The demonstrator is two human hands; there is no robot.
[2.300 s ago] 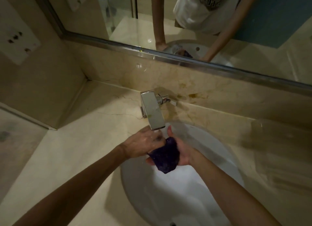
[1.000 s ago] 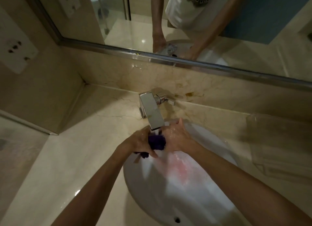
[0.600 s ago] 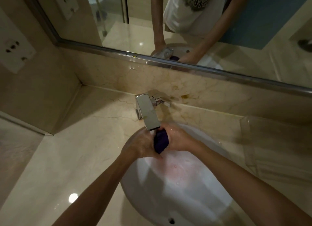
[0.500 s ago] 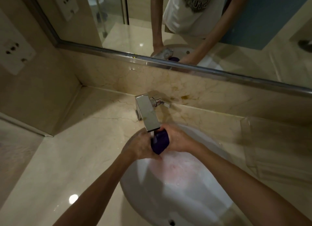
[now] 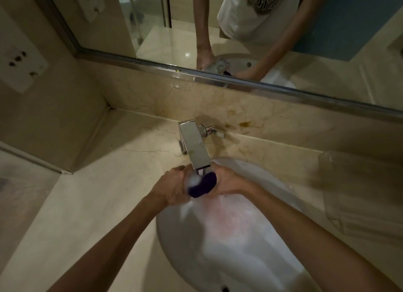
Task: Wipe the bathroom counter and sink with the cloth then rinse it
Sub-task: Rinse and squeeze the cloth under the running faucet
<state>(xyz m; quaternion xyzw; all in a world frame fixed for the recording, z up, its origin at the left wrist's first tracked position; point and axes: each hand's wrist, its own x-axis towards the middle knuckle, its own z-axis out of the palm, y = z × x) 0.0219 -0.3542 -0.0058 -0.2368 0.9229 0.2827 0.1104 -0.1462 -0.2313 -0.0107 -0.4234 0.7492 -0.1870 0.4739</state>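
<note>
A dark purple cloth (image 5: pixel 204 186) is bunched between both my hands directly under the spout of the chrome tap (image 5: pixel 194 146). Water runs from the spout onto the cloth. My left hand (image 5: pixel 172 188) grips the cloth's left side and my right hand (image 5: pixel 229 182) presses on its right side. Both hands hover over the far rim of the white oval sink (image 5: pixel 229 237), whose wet bowl shows a faint pink tint. The beige marble counter (image 5: pixel 91 204) surrounds the sink.
A mirror (image 5: pixel 239 29) with a metal frame runs along the back wall and reflects a person's arms and white shirt. White socket plates (image 5: pixel 19 67) sit on the left wall. A clear plastic tray (image 5: pixel 362 193) rests on the counter at right. The sink drain (image 5: pixel 224 288) is near.
The cloth, hanging loose between my hands earlier, is now squeezed into a tight bundle under the running tap. My hands have stayed beneath the spout, kneading it.
</note>
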